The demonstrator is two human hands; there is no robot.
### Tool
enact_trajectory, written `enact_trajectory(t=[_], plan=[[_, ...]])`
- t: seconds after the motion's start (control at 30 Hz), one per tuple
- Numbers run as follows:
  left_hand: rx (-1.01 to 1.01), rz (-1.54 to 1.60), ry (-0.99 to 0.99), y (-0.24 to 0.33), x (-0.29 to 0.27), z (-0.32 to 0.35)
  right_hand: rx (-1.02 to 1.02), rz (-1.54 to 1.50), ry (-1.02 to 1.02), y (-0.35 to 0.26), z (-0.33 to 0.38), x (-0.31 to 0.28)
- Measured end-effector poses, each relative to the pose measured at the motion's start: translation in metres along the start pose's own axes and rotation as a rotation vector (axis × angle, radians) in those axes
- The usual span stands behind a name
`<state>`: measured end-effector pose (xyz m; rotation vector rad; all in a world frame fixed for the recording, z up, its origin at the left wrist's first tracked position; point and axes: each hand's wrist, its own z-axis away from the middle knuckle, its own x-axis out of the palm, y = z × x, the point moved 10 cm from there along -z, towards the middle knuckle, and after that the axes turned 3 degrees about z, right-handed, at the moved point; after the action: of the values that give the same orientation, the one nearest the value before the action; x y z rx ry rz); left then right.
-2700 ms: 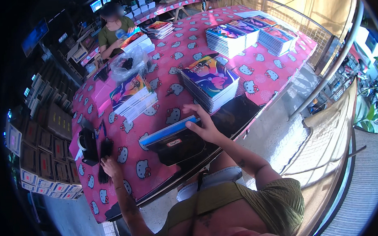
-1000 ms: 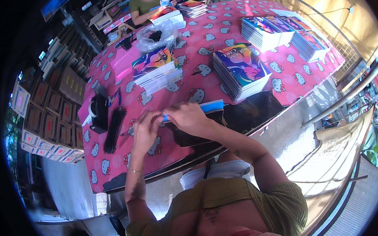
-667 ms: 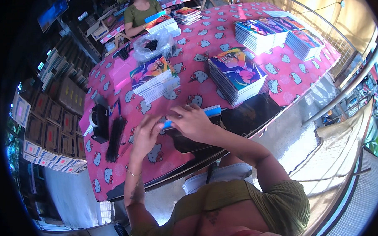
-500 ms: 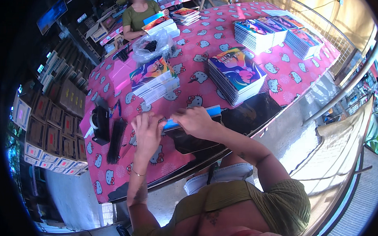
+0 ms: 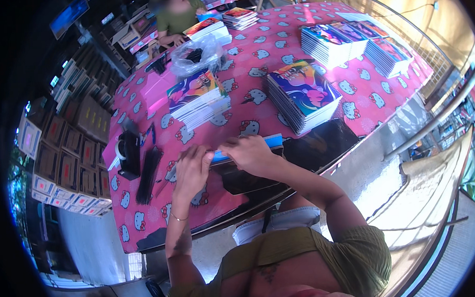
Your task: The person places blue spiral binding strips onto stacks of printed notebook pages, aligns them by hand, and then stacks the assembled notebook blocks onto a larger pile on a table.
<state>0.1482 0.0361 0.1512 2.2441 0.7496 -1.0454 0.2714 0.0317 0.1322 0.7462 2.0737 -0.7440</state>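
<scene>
Both hands meet over the near edge of the pink cartoon-cat-patterned worktop (image 5: pixel 316 20), forearms rising from the lower edge of the view. The left hand (image 5: pixel 192 170), a thin bracelet at its wrist, is bent down with its fingers curled and pinching the left end of a flat, thin blue-edged booklet (image 5: pixel 271 142); the right hand (image 5: pixel 251 154) lies over the booklet's middle, fingers closed on its edge. The booklet sits just above a dark, glossy black sheet (image 5: pixel 300 157) spread on the worktop's front edge, right before the person. Just behind the hands, to the right, stands a tall stack of booklets with a bright purple, orange and blue cover (image 5: pixel 303 94); to the left of it is a lower stack with a multicoloured cover (image 5: pixel 196 97). Further back on the right lie three more rows of colourful stacked booklets (image 5: pixel 349 40). A crumpled clear plastic bag with dark contents (image 5: pixel 195 55) rests behind the lower stack. Left of the left hand lie a bundle of thin black strips (image 5: pixel 147 172) and a black tape dispenser (image 5: pixel 129 155). At the far end another person in a green top (image 5: pixel 172 14) sits beside further small stacks (image 5: pixel 241 16). Beyond the worktop's left edge, brown cardboard boxes (image 5: pixel 70 149) are lined up in rows.
</scene>
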Motion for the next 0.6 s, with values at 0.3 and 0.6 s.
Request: enact_trajectory(t=[0.3, 0.6], plan=[[-0.208, -0.151, -0.159, -0.002, 0.011, 0.007, -0.022, -0.007, -0.013, -0.001, 0.0, 0.003], [-0.248, -0.453, 0.063, 0.004, 0.046, 0.03, 0.003, 0.041, -0.051, 0.005, 0.0, 0.001]])
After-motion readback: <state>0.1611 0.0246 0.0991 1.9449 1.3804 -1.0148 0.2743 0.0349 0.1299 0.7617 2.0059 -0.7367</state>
